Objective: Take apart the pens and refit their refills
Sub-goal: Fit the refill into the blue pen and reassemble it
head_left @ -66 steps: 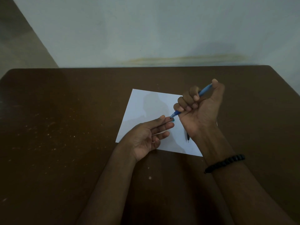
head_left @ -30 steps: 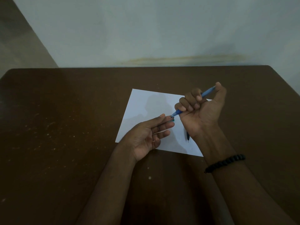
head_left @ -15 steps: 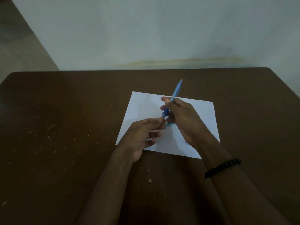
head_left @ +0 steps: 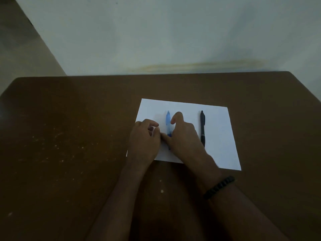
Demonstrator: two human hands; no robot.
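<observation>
A blue pen (head_left: 168,123) lies lengthwise on the white sheet of paper (head_left: 218,136), blurred, its far end pointing away from me. My right hand (head_left: 184,138) is over its near half, thumb and fingers still on the barrel and the index finger lifted beside it. My left hand (head_left: 145,141) rests just left of the pen, fingers loosely curled, with nothing visible in it. A black pen (head_left: 202,129) lies whole on the paper to the right of my right hand, parallel to the blue one.
The paper sits on a dark brown table (head_left: 69,153) with pale specks on its left part. A light wall (head_left: 156,32) rises behind the table's far edge. A black bead bracelet (head_left: 219,186) is on my right wrist.
My right hand turned palm down and brought the blue pen from raised in the air onto the paper. My left hand closed from flat to curled. The black pen has come into view.
</observation>
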